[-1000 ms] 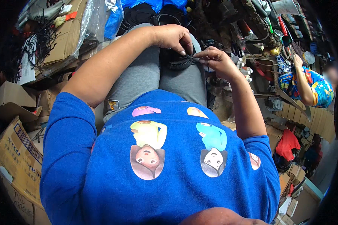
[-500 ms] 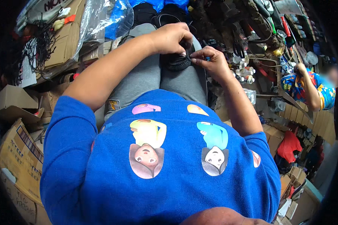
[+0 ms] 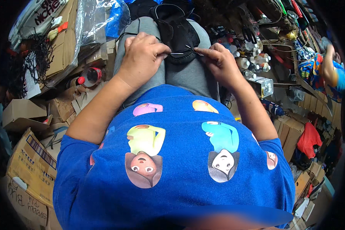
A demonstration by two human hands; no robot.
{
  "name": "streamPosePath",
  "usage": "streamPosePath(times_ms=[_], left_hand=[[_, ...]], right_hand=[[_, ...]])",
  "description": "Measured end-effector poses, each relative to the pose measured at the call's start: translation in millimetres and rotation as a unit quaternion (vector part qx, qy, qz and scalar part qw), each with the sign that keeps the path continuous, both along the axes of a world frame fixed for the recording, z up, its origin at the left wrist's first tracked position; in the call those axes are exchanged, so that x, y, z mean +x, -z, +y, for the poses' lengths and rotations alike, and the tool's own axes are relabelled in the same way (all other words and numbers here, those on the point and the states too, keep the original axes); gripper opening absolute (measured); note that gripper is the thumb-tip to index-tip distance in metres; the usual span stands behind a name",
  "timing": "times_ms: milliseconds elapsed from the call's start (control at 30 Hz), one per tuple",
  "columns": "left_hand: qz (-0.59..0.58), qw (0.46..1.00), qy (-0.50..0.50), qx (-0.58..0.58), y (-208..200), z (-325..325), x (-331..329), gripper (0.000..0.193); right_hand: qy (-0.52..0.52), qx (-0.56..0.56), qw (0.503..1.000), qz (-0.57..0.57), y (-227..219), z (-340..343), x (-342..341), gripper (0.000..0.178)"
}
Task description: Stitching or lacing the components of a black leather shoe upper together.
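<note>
A black shoe (image 3: 178,34) lies across my grey-trousered lap, its stitched toe facing me and its opening at the far end. Just left of the toe, my left hand (image 3: 143,57) is closed, thumb and forefinger pinching a thin needle (image 3: 176,53) that points right over the toe seam. At the toe's right side, my right hand (image 3: 221,63) is closed too, its fingertips pressed together at the seam. A small pale pointed tip (image 3: 188,46) shows beside those fingertips. What exactly the right fingers grip is too small to make out.
Flattened cardboard (image 3: 63,50), a tangle of black cords (image 3: 38,57) and a red-capped bottle (image 3: 91,76) lie to the left. Several small bottles (image 3: 257,61) stand at the right. Another person in a colourful shirt (image 3: 314,69) sits at the far right.
My left hand has moved left and nearer to me, away from my right hand. More of the shoe's upper now shows, and the needle in the left fingers is visible.
</note>
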State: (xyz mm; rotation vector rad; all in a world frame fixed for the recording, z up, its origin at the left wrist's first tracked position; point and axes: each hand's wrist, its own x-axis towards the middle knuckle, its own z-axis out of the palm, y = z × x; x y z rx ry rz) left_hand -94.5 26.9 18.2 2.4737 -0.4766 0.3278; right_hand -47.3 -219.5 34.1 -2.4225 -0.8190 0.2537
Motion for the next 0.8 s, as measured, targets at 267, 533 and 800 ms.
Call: streamPosePath(times_ms=[267, 533, 800], left_hand=[[-0.004, 1.0, -0.011, -0.007, 7.4, -8.2, 11.9, 0.019], [0.012, 0.999, 0.03, 0.001, 13.9, -5.9, 33.0, 0.021], [0.028, 0.999, 0.033, 0.001, 18.4, -8.4, 32.9, 0.019]], right_hand=[[0.032, 0.063, 0.968, 0.239, 7.6, -15.6, 24.1, 0.05], [-0.042, 0.04, 0.971, 0.234, 8.1, -15.4, 51.2, 0.036], [-0.044, 0.048, 0.964, 0.256, 9.9, -15.6, 54.8, 0.028]])
